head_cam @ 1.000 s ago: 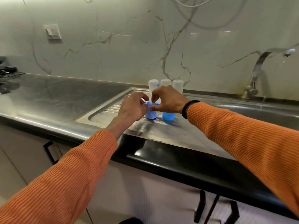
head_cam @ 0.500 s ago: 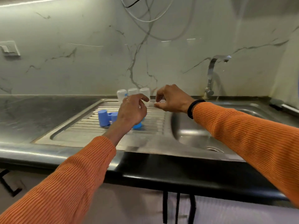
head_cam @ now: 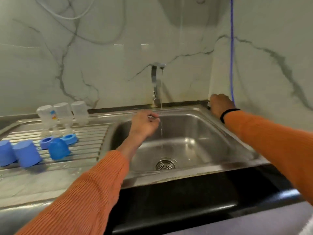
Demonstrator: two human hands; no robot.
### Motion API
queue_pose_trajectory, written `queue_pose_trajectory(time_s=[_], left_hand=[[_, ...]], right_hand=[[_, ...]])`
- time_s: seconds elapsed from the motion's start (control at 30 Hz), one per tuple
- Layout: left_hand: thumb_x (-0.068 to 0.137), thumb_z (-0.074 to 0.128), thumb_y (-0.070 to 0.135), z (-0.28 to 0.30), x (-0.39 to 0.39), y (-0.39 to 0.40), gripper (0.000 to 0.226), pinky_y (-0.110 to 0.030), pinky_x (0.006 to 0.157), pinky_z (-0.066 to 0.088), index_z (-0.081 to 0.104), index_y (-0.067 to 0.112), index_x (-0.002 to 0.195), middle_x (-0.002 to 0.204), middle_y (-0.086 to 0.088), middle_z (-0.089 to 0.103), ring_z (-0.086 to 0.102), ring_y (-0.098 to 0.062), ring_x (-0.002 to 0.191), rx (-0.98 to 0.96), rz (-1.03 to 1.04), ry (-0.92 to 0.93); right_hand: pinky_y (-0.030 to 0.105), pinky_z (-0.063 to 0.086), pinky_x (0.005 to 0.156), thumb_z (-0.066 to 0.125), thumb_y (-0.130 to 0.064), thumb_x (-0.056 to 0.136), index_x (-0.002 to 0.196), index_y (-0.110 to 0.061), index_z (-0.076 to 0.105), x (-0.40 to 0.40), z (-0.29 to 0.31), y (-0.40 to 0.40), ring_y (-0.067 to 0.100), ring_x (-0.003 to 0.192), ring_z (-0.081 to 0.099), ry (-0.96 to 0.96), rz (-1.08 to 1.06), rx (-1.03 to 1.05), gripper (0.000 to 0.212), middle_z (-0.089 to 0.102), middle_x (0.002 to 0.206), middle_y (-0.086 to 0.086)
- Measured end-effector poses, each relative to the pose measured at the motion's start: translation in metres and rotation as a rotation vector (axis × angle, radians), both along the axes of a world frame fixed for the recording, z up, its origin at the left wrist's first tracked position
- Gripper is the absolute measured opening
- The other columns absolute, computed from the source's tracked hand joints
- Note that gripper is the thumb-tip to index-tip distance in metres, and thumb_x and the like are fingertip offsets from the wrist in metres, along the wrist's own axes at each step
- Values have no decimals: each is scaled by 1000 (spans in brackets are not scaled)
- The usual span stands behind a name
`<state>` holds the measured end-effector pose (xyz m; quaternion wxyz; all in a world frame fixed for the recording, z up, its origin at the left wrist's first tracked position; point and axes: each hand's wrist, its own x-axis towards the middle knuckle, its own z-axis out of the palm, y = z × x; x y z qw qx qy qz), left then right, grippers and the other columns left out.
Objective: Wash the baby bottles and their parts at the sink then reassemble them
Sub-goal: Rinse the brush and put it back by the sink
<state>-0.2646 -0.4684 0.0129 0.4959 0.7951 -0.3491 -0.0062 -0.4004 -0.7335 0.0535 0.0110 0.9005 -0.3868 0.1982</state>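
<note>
Three baby bottles (head_cam: 62,116) are standing inverted, necks down, on the drainboard (head_cam: 91,143); left hand (head_cam: 145,123) is hanging loosely curled, right hand (head_cam: 219,105) is gripping something bristly.

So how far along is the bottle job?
Done: three bottles stand upside down on the drainboard, blue caps and rings beside them. In hand: tap running; right hand reaches the sink's back corner, left hand hovers near the stream. Left: reassembly.

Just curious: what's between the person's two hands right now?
In the head view, a thin stream of water falls into the sink between left hand and right hand.
</note>
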Motion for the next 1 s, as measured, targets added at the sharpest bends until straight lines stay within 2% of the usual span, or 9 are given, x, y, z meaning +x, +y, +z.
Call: queue_pose_trajectory(time_s=[0.1, 0.23, 0.43, 0.53, 0.6, 0.7, 0.8, 0.9, 1.0], left_hand=[[87, 68, 19, -7, 1, -35, 8, -44, 81, 64, 74, 23, 89, 80, -4, 75, 70, -20, 63, -125, -2, 265], [99, 56, 4, -2, 8, -63, 21, -31, 59, 58, 65, 13, 82, 75, -11, 62, 55, -18, 56, -291, 67, 660], [101, 55, 5, -25, 26, -58, 13, -29, 65, 62, 64, 10, 94, 82, -13, 70, 68, -23, 75, -353, 192, 855], [101, 58, 11, -29, 31, -54, 9, -30, 71, 64, 68, 10, 102, 86, -12, 73, 69, -20, 76, -416, 214, 832], [105, 57, 23, -23, 33, -54, 10, -31, 78, 63, 65, 19, 108, 91, -6, 73, 71, -17, 81, -476, 204, 732], [106, 48, 43, -16, 33, -55, 14, -40, 91, 59, 58, 33, 107, 102, 0, 71, 69, -20, 97, -461, 171, 552], [100, 43, 56, -25, 29, -55, 32, -53, 101, 53, 63, 33, 109, 114, -3, 70, 66, -28, 109, -345, 125, 477], [105, 42, 47, -26, 22, -51, 35, -50, 104, 51, 62, 30, 128, 124, -3, 66, 63, -28, 115, -269, 122, 426], [108, 44, 31, -22, 24, -52, 32, -44, 100, 53, 61, 28, 134, 124, -4, 66, 64, -25, 112, -259, 134, 356]], right_hand=[[45, 50, 85, 57, -14, 99, 120, 2, 58, -15, -4, -39, 45, 107, 61, 72, -108, -6, 27, 61, 118, 28], [41, 46, 73, 55, -11, 99, 115, -1, 56, -17, -15, -58, 38, 89, 58, 112, -161, -16, 19, 57, 101, 22], [37, 42, 66, 61, -10, 96, 112, -4, 53, -2, -20, -57, 28, 72, 50, 120, -152, 69, 19, 44, 79, 10], [41, 51, 71, 62, -8, 92, 104, -3, 58, 14, -12, -36, 32, 77, 57, 16, -86, 74, 14, 52, 85, 12], [42, 56, 75, 64, -6, 89, 102, -7, 67, 36, 0, -7, 33, 81, 63, -108, 72, 84, 14, 63, 92, 13], [31, 50, 72, 66, -6, 90, 99, -15, 71, 72, 19, 49, 23, 85, 64, -290, 342, 181, 13, 67, 95, 4], [21, 47, 70, 72, -6, 90, 100, -16, 70, 105, 21, 85, 19, 89, 66, -447, 433, 325, 15, 68, 97, 2], [29, 58, 79, 80, -6, 86, 89, -17, 67, 130, 6, 92, 20, 93, 71, -551, 465, 552, 18, 73, 93, 2], [44, 64, 84, 72, 2, 88, 97, -19, 66, 141, -13, 92, 22, 96, 73, -669, 502, 705, 23, 75, 98, 7]])
